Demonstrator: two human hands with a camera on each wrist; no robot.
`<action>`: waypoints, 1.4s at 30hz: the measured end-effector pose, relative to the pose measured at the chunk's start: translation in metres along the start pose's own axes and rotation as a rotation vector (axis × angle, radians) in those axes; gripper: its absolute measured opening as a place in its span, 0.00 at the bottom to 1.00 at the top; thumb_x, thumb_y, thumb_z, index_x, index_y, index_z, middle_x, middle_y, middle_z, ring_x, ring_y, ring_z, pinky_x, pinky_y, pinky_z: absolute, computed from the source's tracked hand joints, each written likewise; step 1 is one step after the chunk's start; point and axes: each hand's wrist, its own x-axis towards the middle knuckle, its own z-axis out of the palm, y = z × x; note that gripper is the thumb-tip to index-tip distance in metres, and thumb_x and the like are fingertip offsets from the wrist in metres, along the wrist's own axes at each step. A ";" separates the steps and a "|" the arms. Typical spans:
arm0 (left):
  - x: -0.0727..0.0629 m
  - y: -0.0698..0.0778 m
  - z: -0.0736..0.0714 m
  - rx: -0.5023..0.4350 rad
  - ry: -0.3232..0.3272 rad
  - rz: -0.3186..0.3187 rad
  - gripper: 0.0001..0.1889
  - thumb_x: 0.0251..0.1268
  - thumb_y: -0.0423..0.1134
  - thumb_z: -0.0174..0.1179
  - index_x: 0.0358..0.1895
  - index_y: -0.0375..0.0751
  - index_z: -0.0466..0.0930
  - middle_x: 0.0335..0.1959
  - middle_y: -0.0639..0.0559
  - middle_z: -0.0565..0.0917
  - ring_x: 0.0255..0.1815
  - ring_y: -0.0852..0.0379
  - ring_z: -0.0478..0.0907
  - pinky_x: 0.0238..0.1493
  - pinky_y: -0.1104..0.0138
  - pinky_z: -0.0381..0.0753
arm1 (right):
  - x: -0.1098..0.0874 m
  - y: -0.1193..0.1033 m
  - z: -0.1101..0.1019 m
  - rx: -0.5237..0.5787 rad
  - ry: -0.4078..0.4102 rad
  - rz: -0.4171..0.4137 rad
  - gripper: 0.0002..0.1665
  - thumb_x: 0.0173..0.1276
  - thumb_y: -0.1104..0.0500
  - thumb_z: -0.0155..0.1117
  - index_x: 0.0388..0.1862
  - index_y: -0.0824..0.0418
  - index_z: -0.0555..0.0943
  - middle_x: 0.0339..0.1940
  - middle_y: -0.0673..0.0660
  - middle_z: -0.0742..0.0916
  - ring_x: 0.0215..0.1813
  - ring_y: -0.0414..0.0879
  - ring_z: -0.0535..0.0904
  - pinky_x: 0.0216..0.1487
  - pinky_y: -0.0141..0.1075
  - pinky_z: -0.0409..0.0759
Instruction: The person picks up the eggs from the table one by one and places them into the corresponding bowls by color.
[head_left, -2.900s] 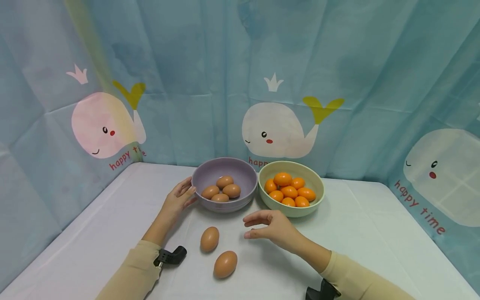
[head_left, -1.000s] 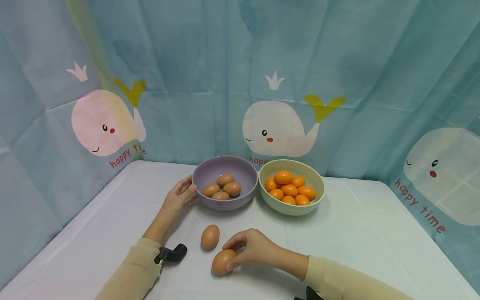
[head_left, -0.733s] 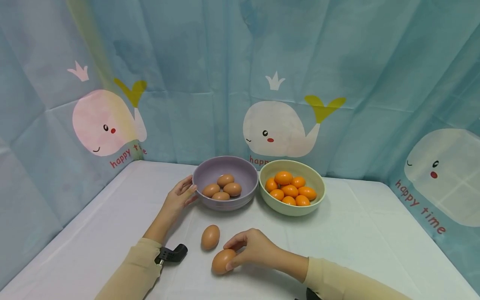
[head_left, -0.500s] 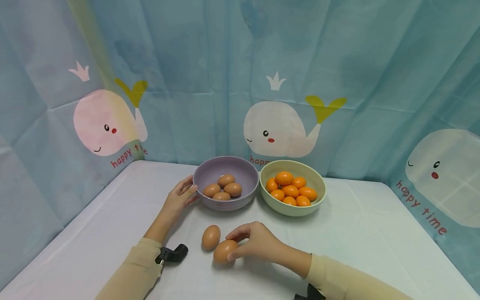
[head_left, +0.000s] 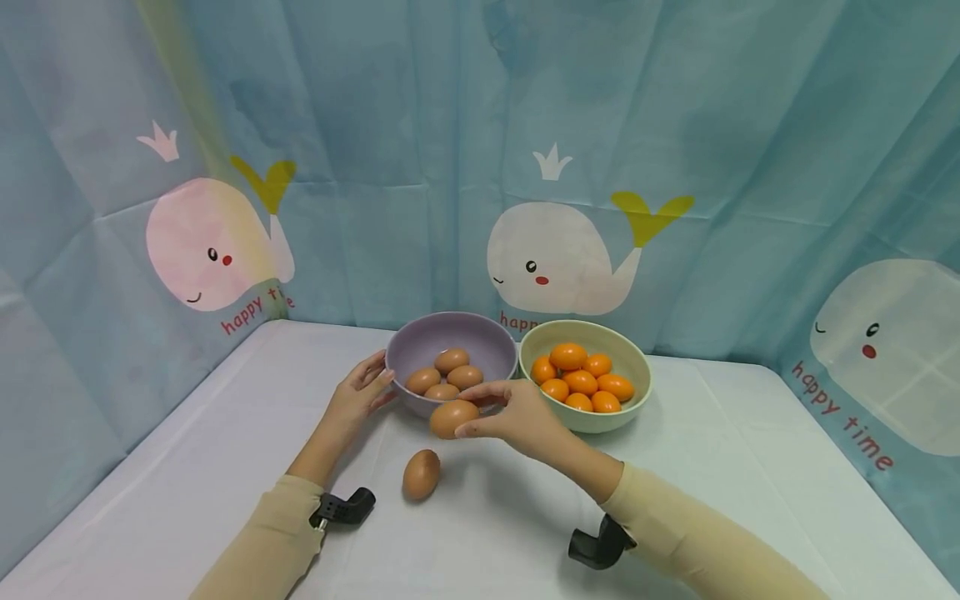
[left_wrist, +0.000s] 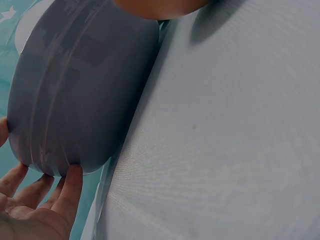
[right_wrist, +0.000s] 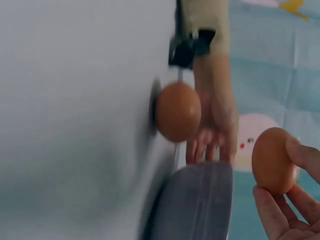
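Observation:
In the head view my right hand [head_left: 525,418] pinches a brown egg [head_left: 448,419] between thumb and fingers, raised off the table just before the near rim of the purple bowl [head_left: 480,340]. The right wrist view shows the same egg [right_wrist: 272,161] in the fingertips. Several brown eggs [head_left: 452,360] lie inside the bowl. My left hand [head_left: 358,393] rests its fingers against the bowl's left side; the left wrist view has the fingertips [left_wrist: 74,175] touching its outer wall [left_wrist: 95,90]. One more egg [head_left: 422,475] lies on the white table in front.
A pale green bowl [head_left: 636,367] holding several small orange fruits [head_left: 580,382] stands against the purple bowl's right side. Behind the table [head_left: 720,483] hangs a blue curtain [head_left: 375,250] with whale prints. A black camera mount sits at each wrist.
My right hand came down to the nearer egg, took hold of it, then lifted it away from me to the purple bowl's front. The left hand has stayed at the bowl.

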 end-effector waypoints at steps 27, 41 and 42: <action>0.001 -0.001 0.000 -0.008 0.002 0.003 0.33 0.79 0.42 0.50 0.80 0.41 0.49 0.81 0.43 0.54 0.81 0.47 0.55 0.71 0.57 0.73 | 0.084 0.017 0.003 -0.095 0.235 0.127 0.24 0.54 0.53 0.80 0.50 0.59 0.88 0.49 0.57 0.90 0.46 0.47 0.84 0.48 0.35 0.88; 0.001 -0.001 -0.001 -0.010 0.002 0.007 0.33 0.79 0.42 0.50 0.80 0.40 0.49 0.81 0.43 0.54 0.81 0.48 0.55 0.71 0.57 0.73 | 0.102 0.023 0.016 -0.219 0.200 0.117 0.24 0.52 0.53 0.81 0.47 0.60 0.88 0.45 0.56 0.90 0.46 0.46 0.83 0.49 0.35 0.86; 0.001 -0.001 -0.001 -0.009 0.004 0.007 0.33 0.79 0.42 0.50 0.80 0.40 0.49 0.81 0.43 0.54 0.81 0.48 0.55 0.71 0.58 0.73 | 0.102 0.023 0.017 -0.225 0.194 0.119 0.24 0.52 0.54 0.81 0.48 0.60 0.88 0.45 0.56 0.90 0.46 0.46 0.83 0.49 0.35 0.86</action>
